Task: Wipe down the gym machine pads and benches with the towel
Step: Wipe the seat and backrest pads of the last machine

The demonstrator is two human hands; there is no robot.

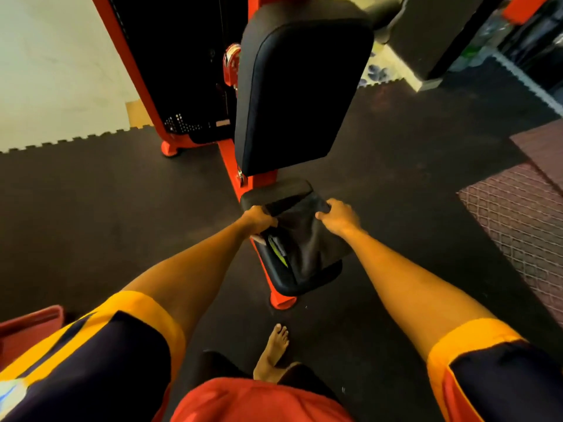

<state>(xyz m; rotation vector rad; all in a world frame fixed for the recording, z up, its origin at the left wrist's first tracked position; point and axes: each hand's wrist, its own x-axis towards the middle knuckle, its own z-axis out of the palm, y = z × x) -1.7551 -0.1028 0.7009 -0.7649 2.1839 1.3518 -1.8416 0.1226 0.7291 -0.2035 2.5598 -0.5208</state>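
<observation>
Readable text: none is found.
Mark on towel (pixel 307 236): yellow-green, too blurred to be read.

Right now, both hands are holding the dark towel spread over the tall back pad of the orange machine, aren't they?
Not quite. The head view shows the left hand and right hand gripping the dark towel, but it is spread over the low seat pad, not the tall back pad, of the orange machine.
</observation>
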